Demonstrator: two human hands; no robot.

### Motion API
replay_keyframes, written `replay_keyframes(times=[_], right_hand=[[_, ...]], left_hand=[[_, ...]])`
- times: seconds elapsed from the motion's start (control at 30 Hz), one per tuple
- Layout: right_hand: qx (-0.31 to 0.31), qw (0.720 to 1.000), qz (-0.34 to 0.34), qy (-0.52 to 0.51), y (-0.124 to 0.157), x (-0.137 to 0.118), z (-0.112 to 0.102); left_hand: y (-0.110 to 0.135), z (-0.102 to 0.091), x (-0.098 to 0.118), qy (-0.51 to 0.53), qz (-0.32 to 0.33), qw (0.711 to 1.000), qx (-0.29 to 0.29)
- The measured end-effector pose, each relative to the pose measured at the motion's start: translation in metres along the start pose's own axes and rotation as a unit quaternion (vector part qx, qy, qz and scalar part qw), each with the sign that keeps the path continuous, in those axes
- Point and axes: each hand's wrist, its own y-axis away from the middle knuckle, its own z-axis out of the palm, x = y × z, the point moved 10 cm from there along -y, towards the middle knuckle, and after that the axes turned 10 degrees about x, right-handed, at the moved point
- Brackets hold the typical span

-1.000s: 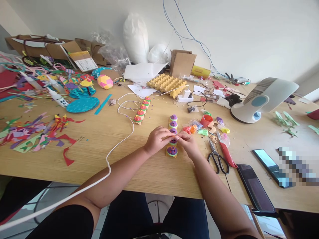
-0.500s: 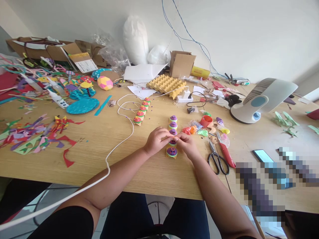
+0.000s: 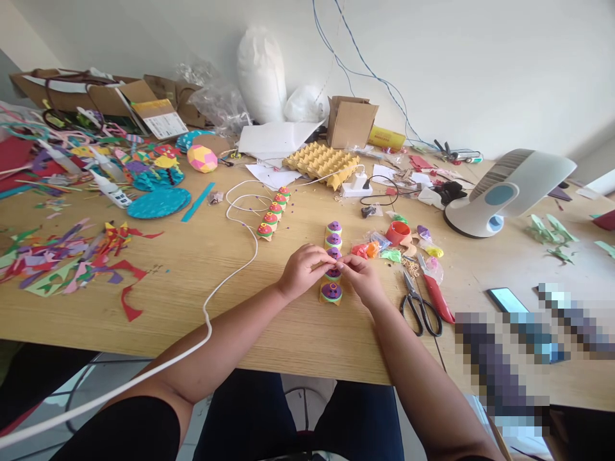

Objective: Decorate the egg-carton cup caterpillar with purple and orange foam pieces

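Two hands (image 3: 303, 270) meet above one row of five purple-topped cups (image 3: 332, 274).

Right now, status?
Left hand, right hand together over purple-topped yellow carton row; grip contents unclear. Hands partly hide row. Black-handled scissors lie apart, right.

Illum. bright, diffuse; sheen strongest R, tabletop (image 3: 273, 333) washed pale there. Wall (image 3: 456, 70) evenly lit, sl. darker toward upper L. Shadows soft, faint. Blk sleeve (image 3: 125, 426) & dk trousers (image 3: 245, 410): detail mostly lost. Wide-angle distortion: forearms stretched toward btm corners. No obvious motion blur; detail betw. L hand (image 3: 303, 272) & R hand (image 3: 362, 276) too small to resolve. Pixelated patches (image 3: 494, 365) at lower R.
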Motion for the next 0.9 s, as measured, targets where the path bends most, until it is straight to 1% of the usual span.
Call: replay_keyframes(times=[0.23, 0.33, 0.47, 0.7, 0.77, 0.9], right_hand=[[0.019, 0.997, -0.025, 0.070, -0.001, -0.004, -0.006], [0.010, 0.995, -0.041, 0.088, 0.000, -0.005, -0.003], [0.004, 0.996, -0.036, 0.077, 0.001, -0.006, -0.001], [-0.006, 1.000, -0.002, -0.003, 0.003, -0.007, 0.003], [-0.005, 1.000, 0.001, -0.002, 0.002, -0.005, 0.002], [0.002, 0.999, -0.001, 0.044, 0.002, -0.001, -0.001]], left_hand=[[0.001, 0.001, -0.004, -0.004, -0.022, 1.000, -0.019], [0.002, 0.003, -0.007, -0.013, -0.028, 0.999, -0.031], [0.003, 0.004, -0.008, -0.017, -0.035, 0.999, -0.030], [0.002, 0.004, -0.008, -0.011, -0.039, 0.999, -0.019], [0.003, 0.005, -0.009, -0.010, -0.041, 0.999, -0.020], [0.004, 0.006, -0.012, -0.020, -0.048, 0.998, -0.032]])
